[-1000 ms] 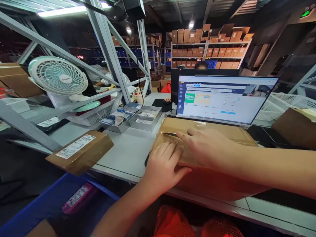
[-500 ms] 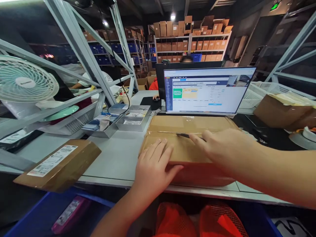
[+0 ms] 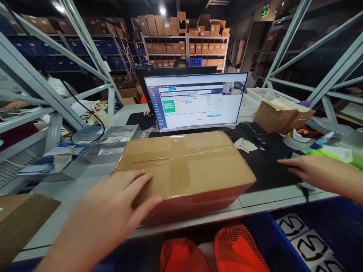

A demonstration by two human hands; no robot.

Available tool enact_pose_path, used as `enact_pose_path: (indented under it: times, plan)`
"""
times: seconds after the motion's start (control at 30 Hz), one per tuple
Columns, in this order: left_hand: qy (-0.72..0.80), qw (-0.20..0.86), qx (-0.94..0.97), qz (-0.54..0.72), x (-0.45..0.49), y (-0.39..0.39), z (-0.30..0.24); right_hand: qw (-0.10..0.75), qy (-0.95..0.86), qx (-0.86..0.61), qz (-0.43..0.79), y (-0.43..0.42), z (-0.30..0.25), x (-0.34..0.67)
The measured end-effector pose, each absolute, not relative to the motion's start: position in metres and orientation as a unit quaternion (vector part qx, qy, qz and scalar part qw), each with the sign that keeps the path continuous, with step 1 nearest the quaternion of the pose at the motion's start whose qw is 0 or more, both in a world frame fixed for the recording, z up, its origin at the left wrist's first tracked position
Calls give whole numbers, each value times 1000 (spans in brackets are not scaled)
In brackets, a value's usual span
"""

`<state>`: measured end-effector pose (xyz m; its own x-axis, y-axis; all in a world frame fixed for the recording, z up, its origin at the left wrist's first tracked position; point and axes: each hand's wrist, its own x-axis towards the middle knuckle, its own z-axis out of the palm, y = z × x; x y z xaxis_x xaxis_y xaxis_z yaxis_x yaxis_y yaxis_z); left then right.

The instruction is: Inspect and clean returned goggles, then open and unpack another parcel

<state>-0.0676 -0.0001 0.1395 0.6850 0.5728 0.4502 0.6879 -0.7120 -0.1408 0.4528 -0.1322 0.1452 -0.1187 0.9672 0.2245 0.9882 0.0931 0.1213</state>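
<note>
A large brown cardboard box (image 3: 184, 162), its top seam taped, lies on the grey table in front of a lit monitor (image 3: 195, 100). My left hand (image 3: 119, 200) rests flat on the box's near left corner with the fingers spread and nothing in them. My right hand (image 3: 306, 170) is off to the right of the box, low over a black mat (image 3: 263, 170), fingers stretched out towards the left. A small dark object (image 3: 305, 190) pokes out from under its wrist; I cannot make out what it is.
Metal trays (image 3: 113, 145) of small items stand left of the box. A brown parcel (image 3: 19, 223) lies at the near left edge. Open cartons (image 3: 278, 115), a tape roll (image 3: 297, 138) and a white basket (image 3: 255, 96) are at the right. Orange mesh (image 3: 215, 253) sits below the table.
My right hand left the box's top seam, where it held a thin dark tool, and swung right onto the black mat. My left hand slid to the near corner. My view turned right.
</note>
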Motion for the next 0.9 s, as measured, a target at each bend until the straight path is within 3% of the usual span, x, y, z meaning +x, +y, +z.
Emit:
enact_pose_path:
  times: [0.1,0.2,0.27,0.47,0.67,0.9]
  plan:
    - [-286,93,-946,-121,-40,11,169,36,-708,-693,-132,-118,150,442]
    - [-238,90,-961,-106,-9,2,171,144,-726,-649,-178,-107,181,395]
    - [-242,118,-955,-122,3,-9,158,171,-775,-583,-175,-102,198,358]
    - [-275,138,-939,-152,3,-24,132,64,-866,-469,-159,-67,196,283]
    - [-283,114,-937,-170,3,-23,132,7,-873,-465,-150,-45,191,254]
    - [-273,134,-935,-180,1,-22,126,-70,-843,-494,-202,-79,204,260]
